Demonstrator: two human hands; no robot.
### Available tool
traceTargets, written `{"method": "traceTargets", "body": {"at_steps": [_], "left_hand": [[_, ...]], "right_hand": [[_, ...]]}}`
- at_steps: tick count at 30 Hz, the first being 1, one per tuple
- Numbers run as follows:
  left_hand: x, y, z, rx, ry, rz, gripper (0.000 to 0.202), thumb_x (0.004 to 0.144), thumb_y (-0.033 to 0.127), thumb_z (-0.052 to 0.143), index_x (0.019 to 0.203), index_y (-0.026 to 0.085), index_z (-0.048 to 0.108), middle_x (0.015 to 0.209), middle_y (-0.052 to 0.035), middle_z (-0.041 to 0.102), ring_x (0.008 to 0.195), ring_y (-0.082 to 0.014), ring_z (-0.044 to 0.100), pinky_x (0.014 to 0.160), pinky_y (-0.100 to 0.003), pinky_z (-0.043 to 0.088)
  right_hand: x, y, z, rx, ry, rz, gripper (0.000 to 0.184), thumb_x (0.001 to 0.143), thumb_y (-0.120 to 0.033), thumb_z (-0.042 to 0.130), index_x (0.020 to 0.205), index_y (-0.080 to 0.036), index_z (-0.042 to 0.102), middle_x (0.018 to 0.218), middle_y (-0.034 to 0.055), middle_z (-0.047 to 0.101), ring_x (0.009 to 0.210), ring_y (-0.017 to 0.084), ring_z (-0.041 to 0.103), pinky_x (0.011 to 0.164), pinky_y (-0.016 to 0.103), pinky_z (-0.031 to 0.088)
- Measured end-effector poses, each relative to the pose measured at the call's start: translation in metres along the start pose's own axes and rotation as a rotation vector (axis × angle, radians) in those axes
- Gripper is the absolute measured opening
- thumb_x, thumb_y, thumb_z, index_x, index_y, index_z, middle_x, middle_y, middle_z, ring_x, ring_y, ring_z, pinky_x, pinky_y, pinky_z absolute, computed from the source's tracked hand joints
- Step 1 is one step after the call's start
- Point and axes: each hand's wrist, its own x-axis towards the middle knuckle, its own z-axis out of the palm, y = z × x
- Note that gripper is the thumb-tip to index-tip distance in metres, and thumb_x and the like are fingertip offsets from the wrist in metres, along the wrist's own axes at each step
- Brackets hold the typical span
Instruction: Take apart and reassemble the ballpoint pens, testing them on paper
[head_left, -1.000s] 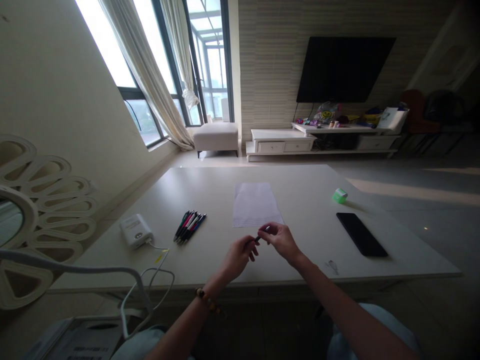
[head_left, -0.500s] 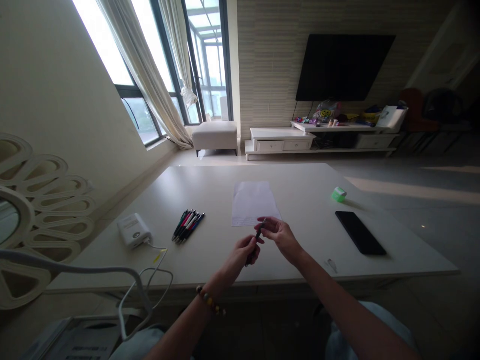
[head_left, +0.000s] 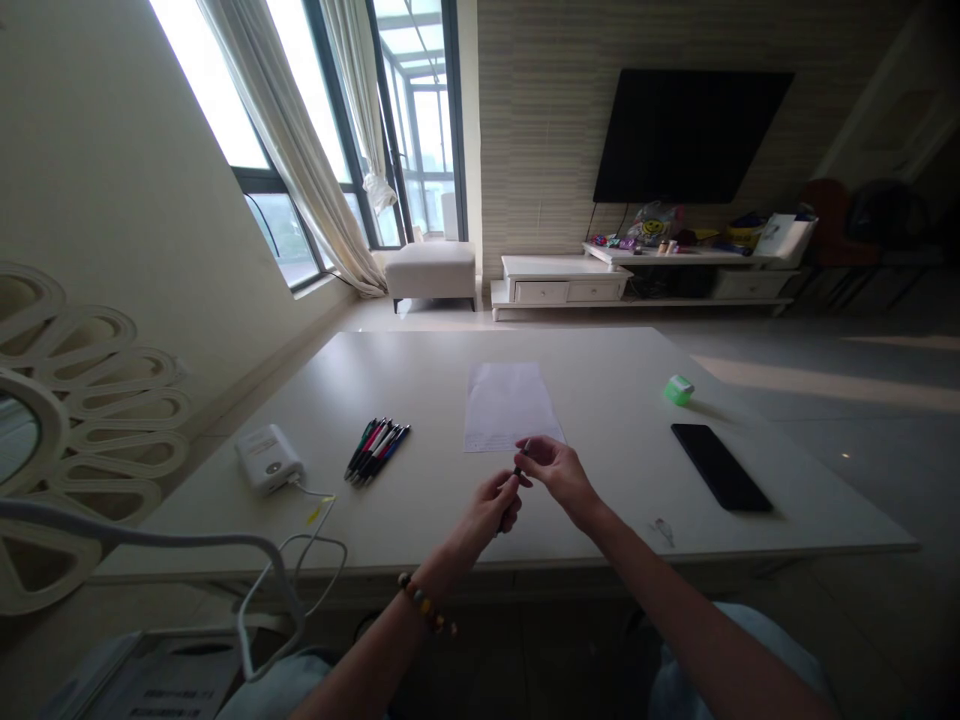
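Observation:
My left hand (head_left: 491, 507) and my right hand (head_left: 553, 470) meet above the white table (head_left: 442, 380), both fingers on a dark pen (head_left: 517, 471) whose middle is mostly hidden by them. A sheet of white paper (head_left: 510, 407) lies just beyond my right fingertips. To the left of my hands lies a bundle of several pens (head_left: 377, 451) with coloured barrels. A black smartphone (head_left: 720, 467) lies face down or dark to the right, near a small green object (head_left: 679, 390). A beaded bracelet (head_left: 425, 605) circles my left wrist.
A white power bank (head_left: 268, 459) on the table's left trails a white cable (head_left: 319, 540) over the near edge. A white curved lamp arm (head_left: 150, 535) crosses the lower left. A small clear item (head_left: 663, 531) lies near the table's right front.
My hands have drawn closer around the pen, and my left hand has shifted slightly right. The pen now shows less between my fingers. The objects on the table have not moved.

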Motion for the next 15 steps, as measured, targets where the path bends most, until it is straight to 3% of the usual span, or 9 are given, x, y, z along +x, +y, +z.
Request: {"method": "traceTargets", "body": {"at_steps": [7,11,15], "left_hand": [[-0.0039,0.0029,0.0037,-0.022,0.001,-0.036,0.048,0.074,0.06,0.057,0.087,0.015,0.055,0.056,0.0067,0.04,0.044,-0.0047,0.034,0.042,-0.019,0.025],[-0.0065,0.0057,0.0063,0.011,0.011,-0.012,0.047,0.074,0.06,0.057,0.088,0.015,0.055,0.055,0.006,0.042,0.044,-0.0058,0.038,0.043,-0.019,0.026],[-0.0071,0.004,0.0075,0.054,-0.024,0.025,0.044,0.076,0.06,0.054,0.084,0.016,0.053,0.053,0.0057,0.045,0.043,-0.0062,0.04,0.043,-0.02,0.026]], "right_hand": [[-0.0004,0.0011,-0.0028,0.056,-0.091,-0.003,0.041,0.065,-0.035,0.074,0.099,-0.016,0.064,0.087,0.0072,0.069,0.082,0.02,0.064,0.072,0.033,0.05],[0.0011,-0.0002,-0.0021,-0.005,-0.009,-0.019,0.037,0.063,-0.038,0.075,0.091,-0.015,0.065,0.082,0.0067,0.069,0.076,0.019,0.064,0.071,0.033,0.05],[0.0032,-0.0052,-0.0068,0.01,0.058,-0.053,0.04,0.068,-0.038,0.072,0.099,-0.016,0.062,0.087,0.0086,0.071,0.078,0.02,0.065,0.072,0.034,0.049]]}}
